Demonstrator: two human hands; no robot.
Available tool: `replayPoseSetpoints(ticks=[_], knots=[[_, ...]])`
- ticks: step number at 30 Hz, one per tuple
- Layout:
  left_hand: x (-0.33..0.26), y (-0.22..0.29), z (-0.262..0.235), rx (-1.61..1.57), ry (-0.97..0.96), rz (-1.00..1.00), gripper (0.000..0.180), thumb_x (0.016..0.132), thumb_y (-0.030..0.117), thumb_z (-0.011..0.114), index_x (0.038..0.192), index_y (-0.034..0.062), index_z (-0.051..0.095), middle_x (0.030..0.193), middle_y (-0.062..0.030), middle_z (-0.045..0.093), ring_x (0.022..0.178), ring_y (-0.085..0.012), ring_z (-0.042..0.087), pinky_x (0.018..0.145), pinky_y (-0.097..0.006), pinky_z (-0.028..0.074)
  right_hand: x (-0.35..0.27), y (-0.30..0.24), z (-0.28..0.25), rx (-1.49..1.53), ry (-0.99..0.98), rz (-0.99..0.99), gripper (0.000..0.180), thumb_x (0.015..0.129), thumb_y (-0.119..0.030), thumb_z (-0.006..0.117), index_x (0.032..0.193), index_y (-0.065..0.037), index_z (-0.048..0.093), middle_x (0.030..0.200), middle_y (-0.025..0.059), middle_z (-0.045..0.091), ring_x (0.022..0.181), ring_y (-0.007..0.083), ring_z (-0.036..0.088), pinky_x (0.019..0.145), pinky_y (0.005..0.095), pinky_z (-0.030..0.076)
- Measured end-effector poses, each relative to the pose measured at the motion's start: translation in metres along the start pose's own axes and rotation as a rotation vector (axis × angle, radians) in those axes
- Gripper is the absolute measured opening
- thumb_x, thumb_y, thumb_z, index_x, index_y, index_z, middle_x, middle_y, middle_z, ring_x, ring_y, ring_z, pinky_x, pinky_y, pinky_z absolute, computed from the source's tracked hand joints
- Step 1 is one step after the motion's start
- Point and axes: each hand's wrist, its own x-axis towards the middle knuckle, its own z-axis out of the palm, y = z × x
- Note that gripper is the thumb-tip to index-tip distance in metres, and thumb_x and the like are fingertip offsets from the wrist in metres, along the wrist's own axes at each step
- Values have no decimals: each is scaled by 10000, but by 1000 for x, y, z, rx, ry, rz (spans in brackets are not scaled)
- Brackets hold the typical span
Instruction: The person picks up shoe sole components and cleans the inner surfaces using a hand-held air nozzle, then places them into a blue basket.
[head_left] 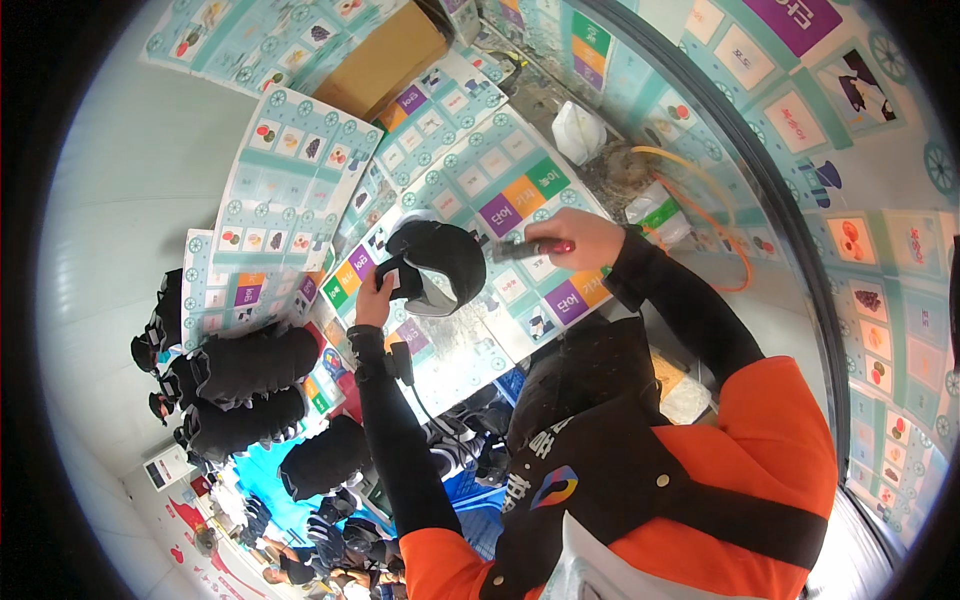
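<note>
Centrally, a rounded black helmet-like shell [440,262] with a pale inner lining is held up over flattened cardboard sheets [300,170] printed with teal borders and small coloured squares. Its exact make is hard to tell, since only the curved back and rim show. Reaching up in a black sleeve, the left hand [375,298] has its fingers curled around the shell's left edge. From the right, the bent-armed right hand [580,238] is closed in a fist around a slim dark-and-red tool [530,250] whose tip meets the shell's right side. Black padded bundles [245,365] lie stacked at the left, partly cut off.
</note>
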Motion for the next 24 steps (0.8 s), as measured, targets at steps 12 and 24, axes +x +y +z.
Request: replayPoseSetpoints(ticks=[12, 24], knots=[[-11, 46, 20, 356, 9, 65, 286, 974, 239, 647, 1140, 8, 613, 925, -185, 698, 841, -318, 697, 753, -375, 518, 5, 4, 2, 32, -25, -33, 140, 786, -48, 610, 926, -47, 605, 682, 169, 557, 663, 384, 584, 599, 419, 403], [-17, 29, 19, 302, 3, 89, 254, 979, 217, 640, 1147, 27, 622, 942, -167, 710, 846, -283, 699, 755, -350, 516, 0, 18, 3, 35, -92, 112, 322, 715, -88, 632, 1030, -21, 641, 843, 171, 672, 779, 367, 638, 672, 421, 452]])
